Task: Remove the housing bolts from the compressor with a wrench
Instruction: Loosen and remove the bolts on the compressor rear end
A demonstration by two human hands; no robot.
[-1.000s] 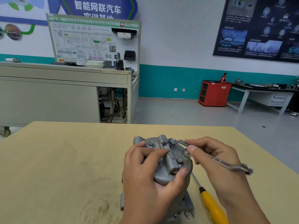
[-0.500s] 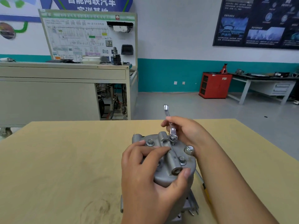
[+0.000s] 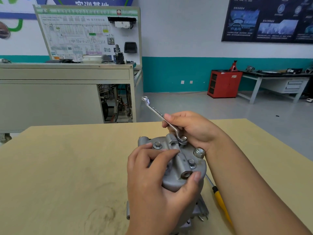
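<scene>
A grey metal compressor (image 3: 179, 168) stands on end on the tan table (image 3: 67, 167). My left hand (image 3: 157, 189) grips its housing from the near side, thumb at the right edge. My right hand (image 3: 191, 129) holds a silver wrench (image 3: 160, 116) whose ring end sits on a raised bolt (image 3: 183, 140) at the far side of the housing; threads show under the bolt's head. The wrench handle points up and to the left, away from me. Three more bolts show on the housing: far left (image 3: 157, 145), right (image 3: 199, 152) and middle (image 3: 191, 162).
A yellow-handled screwdriver (image 3: 220, 202) lies on the table to the right of the compressor, partly under my right forearm. Beyond the table stand a grey training bench (image 3: 64, 92), a red cabinet (image 3: 223, 83) and a workbench (image 3: 274, 82).
The wrench handle has swung counter-clockwise on the bolt, from pointing right, through straight away, to up-left. My right hand went round with it. The left hand has kept its grip on the housing.
</scene>
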